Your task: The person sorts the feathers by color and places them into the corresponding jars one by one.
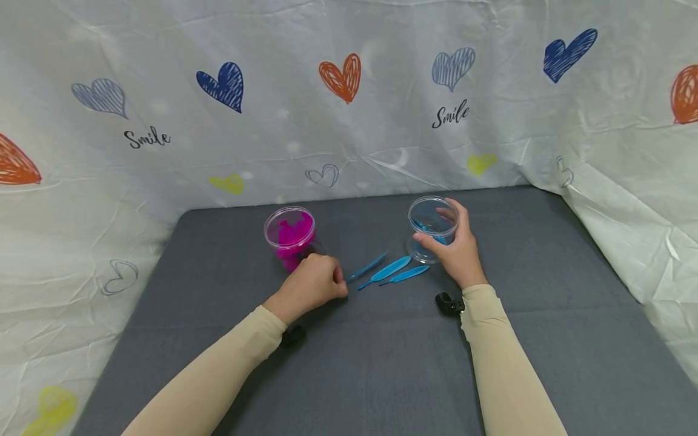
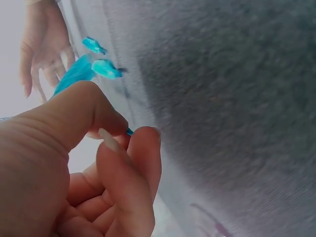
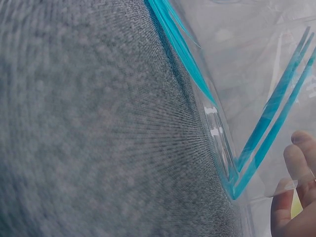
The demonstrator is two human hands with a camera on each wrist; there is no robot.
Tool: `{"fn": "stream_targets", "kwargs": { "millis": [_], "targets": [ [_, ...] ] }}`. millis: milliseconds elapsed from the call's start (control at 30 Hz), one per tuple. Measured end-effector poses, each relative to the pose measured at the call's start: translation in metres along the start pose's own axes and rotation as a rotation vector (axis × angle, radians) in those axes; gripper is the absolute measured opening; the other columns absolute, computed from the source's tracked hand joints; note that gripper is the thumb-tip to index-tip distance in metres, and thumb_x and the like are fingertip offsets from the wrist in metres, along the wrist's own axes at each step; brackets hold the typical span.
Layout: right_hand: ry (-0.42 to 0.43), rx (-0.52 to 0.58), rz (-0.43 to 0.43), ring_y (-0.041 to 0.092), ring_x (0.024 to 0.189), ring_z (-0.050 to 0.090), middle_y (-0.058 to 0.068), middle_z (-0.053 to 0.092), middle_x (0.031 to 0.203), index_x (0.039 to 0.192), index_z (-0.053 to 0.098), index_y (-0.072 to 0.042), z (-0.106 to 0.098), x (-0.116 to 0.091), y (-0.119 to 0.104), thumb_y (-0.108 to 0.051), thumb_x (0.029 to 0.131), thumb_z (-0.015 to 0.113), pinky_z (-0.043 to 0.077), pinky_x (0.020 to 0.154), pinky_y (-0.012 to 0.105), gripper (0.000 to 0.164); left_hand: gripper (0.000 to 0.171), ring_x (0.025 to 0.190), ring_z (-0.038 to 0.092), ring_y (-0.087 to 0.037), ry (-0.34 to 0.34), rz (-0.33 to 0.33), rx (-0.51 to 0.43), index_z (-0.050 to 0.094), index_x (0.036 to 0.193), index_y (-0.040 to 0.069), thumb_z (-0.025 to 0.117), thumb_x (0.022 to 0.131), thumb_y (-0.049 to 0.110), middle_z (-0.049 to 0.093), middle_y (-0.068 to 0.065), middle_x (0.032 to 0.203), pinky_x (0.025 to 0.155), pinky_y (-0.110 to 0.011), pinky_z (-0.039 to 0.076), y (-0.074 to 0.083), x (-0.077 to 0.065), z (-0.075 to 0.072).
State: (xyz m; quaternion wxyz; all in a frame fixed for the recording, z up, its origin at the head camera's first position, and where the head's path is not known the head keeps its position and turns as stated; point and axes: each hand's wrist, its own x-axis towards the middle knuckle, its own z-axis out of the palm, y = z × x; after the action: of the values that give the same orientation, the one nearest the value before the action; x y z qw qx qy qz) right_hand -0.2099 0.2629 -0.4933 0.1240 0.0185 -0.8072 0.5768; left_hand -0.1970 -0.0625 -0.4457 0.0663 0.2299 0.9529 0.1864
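Observation:
My left hand (image 1: pixel 311 284) pinches the thin stem end of a blue feather (image 1: pixel 368 266) between thumb and fingers, low over the grey table. In the left wrist view, only a dark blue bit of the stem (image 2: pixel 130 132) shows at the fingertips. My right hand (image 1: pixel 460 251) grips the side of a clear plastic cup (image 1: pixel 433 217), thumb at the front and fingers behind. Inside it, narrow blue feathers (image 3: pixel 269 116) lean against the wall. Between the hands, two more blue feathers lie side by side, a longer one (image 1: pixel 388 269) and a shorter one (image 1: pixel 406 275).
A second clear cup (image 1: pixel 289 243), holding bright pink pieces, stands just beyond my left hand. The grey tablecloth (image 1: pixel 376 369) covers the table. A white curtain (image 1: pixel 382 133) printed with hearts hangs behind it and along the sides.

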Motion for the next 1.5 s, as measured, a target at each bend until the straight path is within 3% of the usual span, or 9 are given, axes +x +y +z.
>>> {"fn": "stream_targets", "kwargs": {
  "millis": [367,700,867,1200,1500],
  "targets": [
    [0.002,0.003,0.001,0.024,0.16,0.04,0.0,0.048,0.166,0.167,0.024,-0.042,-0.001,0.001,0.002,-0.043,0.09,0.088,0.037,0.126,0.062,0.099,0.014,0.059,0.055,-0.012,0.076,0.052,-0.004,0.065,0.079,0.015,0.078,0.081,0.011,0.061,0.003,0.068,0.061,-0.026,0.051,0.017,0.009,-0.019],
    [0.003,0.003,-0.002,0.024,0.16,0.04,0.0,0.049,0.166,0.166,0.025,-0.043,-0.001,0.002,0.003,-0.044,0.09,0.088,0.038,0.126,0.062,0.099,0.003,0.065,0.053,-0.016,0.179,0.13,0.024,0.065,0.085,0.007,0.067,0.086,0.004,0.058,-0.003,0.074,0.061,-0.029,0.048,0.04,0.026,-0.056],
    [0.001,0.008,-0.001,0.023,0.16,0.04,-0.001,0.049,0.165,0.166,0.025,-0.043,-0.001,0.003,0.003,-0.043,0.09,0.088,0.038,0.127,0.061,0.099,0.006,0.068,0.054,-0.018,0.223,0.186,0.046,0.065,0.088,0.006,0.061,0.088,0.001,0.059,-0.004,0.078,0.063,-0.03,0.048,0.055,0.037,-0.071],
    [-0.003,0.022,-0.006,0.025,0.16,0.04,0.003,0.048,0.167,0.168,0.023,-0.037,0.001,0.004,0.005,-0.037,0.09,0.089,0.038,0.127,0.059,0.103,0.01,0.07,0.056,-0.018,0.166,0.301,0.134,0.064,0.086,0.008,0.06,0.09,0.0,0.06,-0.003,0.079,0.065,-0.029,0.05,0.084,0.06,-0.08],
    [-0.004,0.028,-0.011,0.027,0.157,0.043,0.004,0.049,0.165,0.167,0.025,-0.037,-0.003,0.003,0.004,-0.04,0.091,0.088,0.04,0.124,0.06,0.099,0.01,0.072,0.058,-0.019,0.091,0.31,0.19,0.065,0.089,0.008,0.061,0.093,0.0,0.062,-0.005,0.084,0.067,-0.029,0.052,0.102,0.075,-0.077]
  ]
}}
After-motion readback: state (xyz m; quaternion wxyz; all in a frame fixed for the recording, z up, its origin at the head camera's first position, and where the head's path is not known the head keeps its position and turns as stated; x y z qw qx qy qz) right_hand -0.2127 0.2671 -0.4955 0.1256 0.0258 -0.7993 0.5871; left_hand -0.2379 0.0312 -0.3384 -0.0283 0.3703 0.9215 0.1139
